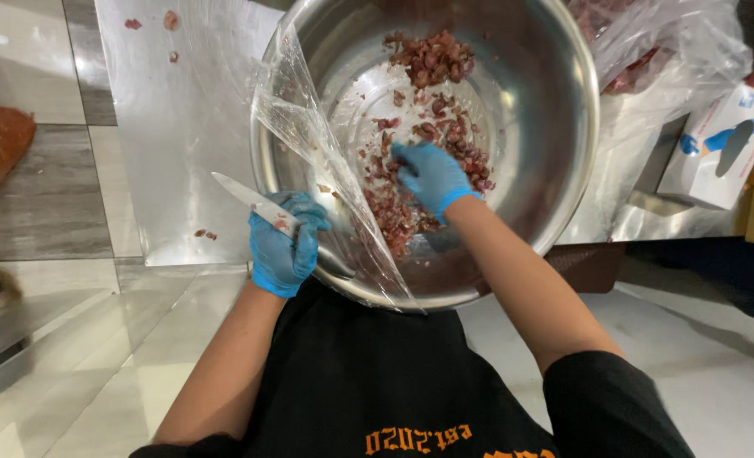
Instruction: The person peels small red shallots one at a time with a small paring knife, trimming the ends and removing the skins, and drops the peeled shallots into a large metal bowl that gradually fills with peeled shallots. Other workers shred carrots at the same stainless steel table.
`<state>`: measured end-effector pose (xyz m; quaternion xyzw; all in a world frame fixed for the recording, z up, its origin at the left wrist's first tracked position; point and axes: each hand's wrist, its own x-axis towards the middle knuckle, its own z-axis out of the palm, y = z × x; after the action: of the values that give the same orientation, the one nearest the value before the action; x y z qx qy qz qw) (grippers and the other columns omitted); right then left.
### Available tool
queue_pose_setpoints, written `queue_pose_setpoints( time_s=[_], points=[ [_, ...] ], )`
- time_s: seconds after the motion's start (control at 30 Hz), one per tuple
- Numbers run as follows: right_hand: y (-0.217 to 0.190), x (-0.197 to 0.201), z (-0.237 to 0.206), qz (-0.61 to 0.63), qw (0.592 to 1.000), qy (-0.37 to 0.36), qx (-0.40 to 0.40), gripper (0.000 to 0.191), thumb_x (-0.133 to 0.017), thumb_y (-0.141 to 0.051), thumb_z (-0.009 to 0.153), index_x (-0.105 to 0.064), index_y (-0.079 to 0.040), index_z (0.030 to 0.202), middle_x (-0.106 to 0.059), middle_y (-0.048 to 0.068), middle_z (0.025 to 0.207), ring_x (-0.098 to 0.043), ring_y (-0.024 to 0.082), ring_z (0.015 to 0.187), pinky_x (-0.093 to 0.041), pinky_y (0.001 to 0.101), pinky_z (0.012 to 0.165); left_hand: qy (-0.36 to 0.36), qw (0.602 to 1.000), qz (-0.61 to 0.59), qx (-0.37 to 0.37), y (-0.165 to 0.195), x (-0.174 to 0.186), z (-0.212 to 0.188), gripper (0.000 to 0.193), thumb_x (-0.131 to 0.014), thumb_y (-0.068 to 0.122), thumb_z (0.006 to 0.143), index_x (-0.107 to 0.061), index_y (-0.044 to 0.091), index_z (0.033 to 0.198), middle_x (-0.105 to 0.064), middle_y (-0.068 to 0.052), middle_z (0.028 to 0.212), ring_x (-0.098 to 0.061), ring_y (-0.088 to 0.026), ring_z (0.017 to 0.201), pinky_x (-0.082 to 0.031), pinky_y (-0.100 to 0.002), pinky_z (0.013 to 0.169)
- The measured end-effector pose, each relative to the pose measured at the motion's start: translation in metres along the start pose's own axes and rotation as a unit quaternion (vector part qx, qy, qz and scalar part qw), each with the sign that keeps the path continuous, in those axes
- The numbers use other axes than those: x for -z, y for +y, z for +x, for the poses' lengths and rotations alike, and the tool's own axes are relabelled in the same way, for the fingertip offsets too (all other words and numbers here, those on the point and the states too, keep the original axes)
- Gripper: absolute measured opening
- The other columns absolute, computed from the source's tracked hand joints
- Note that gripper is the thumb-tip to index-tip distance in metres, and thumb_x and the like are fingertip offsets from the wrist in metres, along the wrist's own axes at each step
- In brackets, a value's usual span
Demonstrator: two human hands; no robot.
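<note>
2 gloved hands: left hand (282,246) grips knife (245,196), right hand (432,175) seemingly rakes chopped bits (432,59).

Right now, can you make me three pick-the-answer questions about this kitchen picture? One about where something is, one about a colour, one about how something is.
1. Where is the right hand?
A. inside the steel bowl
B. on the floor
C. on the box

2. What colour are the gloves?
A. red
B. blue
C. white

3. How is the knife?
A. lying in the bowl
B. stuck in a block
C. gripped in the left hand

Answers: A, it rests among the chopped reddish bits; B, both gloves are blue; C, the blade pokes out past the bowl's rim.
</note>
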<state>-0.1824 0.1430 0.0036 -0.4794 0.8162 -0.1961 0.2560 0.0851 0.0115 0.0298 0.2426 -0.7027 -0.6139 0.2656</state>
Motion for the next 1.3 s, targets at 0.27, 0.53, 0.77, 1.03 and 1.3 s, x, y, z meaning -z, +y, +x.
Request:
queue_pose_setpoints(
  time_s=[0.27,0.53,0.77,1.03,1.3],
  points=[
    [0.014,0.026,0.031,-0.143,0.988,0.040,-0.031,0.037,-0.057,-0.012,0.092,-0.069,-0.015,0.127,-0.067,0.019,0.121,-0.065,0.041,0.105,-0.053,0.0511,0.089,0.000,0.978,0.157,-0.134,0.006,0.007,0.006,0.014,-0.058,0.012,0.092,-0.068,0.005,0.086,-0.073,-0.006,0.088,-0.068,-0.027,0.092,-0.048,-0.041,0.102],
    [-0.029,-0.002,0.029,-0.036,0.996,0.048,0.060,0.051,-0.068,-0.028,0.092,-0.061,-0.008,0.138,-0.063,0.023,0.120,-0.062,0.042,0.104,-0.052,0.0505,0.089,0.008,0.999,0.021,-0.030,0.011,0.005,0.009,0.022,-0.058,0.018,0.092,-0.063,-0.002,0.100,-0.071,-0.008,0.091,-0.072,-0.021,0.083,-0.056,-0.034,0.087],
    [-0.071,-0.033,-0.042,-0.098,0.994,-0.042,-0.030,0.048,-0.071,-0.052,0.085,-0.068,-0.019,0.119,-0.063,0.021,0.116,-0.060,0.045,0.104,-0.051,0.0547,0.087,0.007,0.999,-0.035,-0.019,0.001,0.002,0.001,0.031,-0.060,0.010,0.093,-0.052,-0.009,0.116,-0.070,-0.011,0.097,-0.072,-0.018,0.087,-0.056,-0.031,0.088],
    [-0.084,-0.050,-0.083,0.045,0.970,-0.218,-0.097,0.040,-0.057,-0.045,0.094,-0.071,-0.010,0.105,-0.070,0.022,0.107,-0.066,0.044,0.100,-0.052,0.0527,0.085,0.000,0.981,0.142,-0.129,0.004,0.004,0.003,0.011,-0.058,0.009,0.089,-0.061,0.003,0.097,-0.073,-0.011,0.089,-0.071,-0.027,0.088,-0.056,-0.039,0.088],
    [-0.058,0.010,-0.120,0.047,0.938,-0.342,-0.033,0.036,-0.053,-0.038,0.096,-0.070,-0.009,0.108,-0.071,0.020,0.105,-0.066,0.042,0.096,-0.051,0.0485,0.087,-0.007,0.979,0.163,-0.123,0.010,0.006,0.008,0.021,-0.056,0.018,0.094,-0.071,0.005,0.086,-0.074,-0.007,0.091,-0.070,-0.028,0.093,-0.053,-0.045,0.097]
  ],
)
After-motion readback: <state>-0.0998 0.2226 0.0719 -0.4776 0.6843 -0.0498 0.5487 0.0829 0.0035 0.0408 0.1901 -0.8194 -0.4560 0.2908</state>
